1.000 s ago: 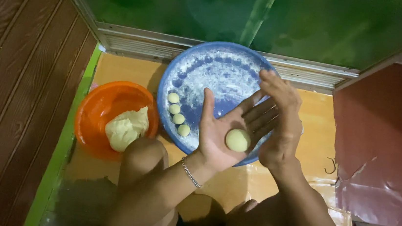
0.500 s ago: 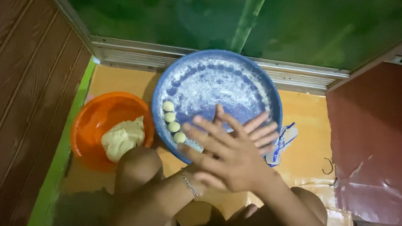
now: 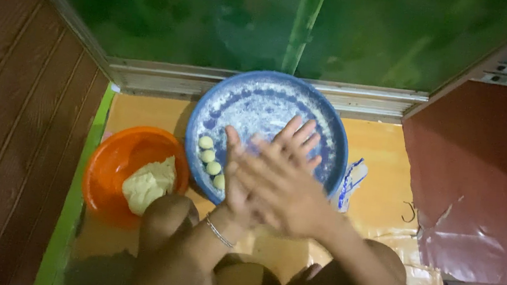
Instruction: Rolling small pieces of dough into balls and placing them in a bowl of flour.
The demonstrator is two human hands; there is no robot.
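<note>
Pressing right hand [image 3: 283,186] flat over left hand [image 3: 240,181], contents hidden, dough balls [image 3: 209,160] just left on plate [image 3: 329,131], bowl [image 3: 109,166] farther left.

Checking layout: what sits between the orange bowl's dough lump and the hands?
In the head view, a column of four small dough balls on the blue plate sits between the dough lump and the pressed-together hands.

A crumpled white plastic packet with blue print [image 3: 349,181], just right of the blue tray [image 3: 257,99].
</note>
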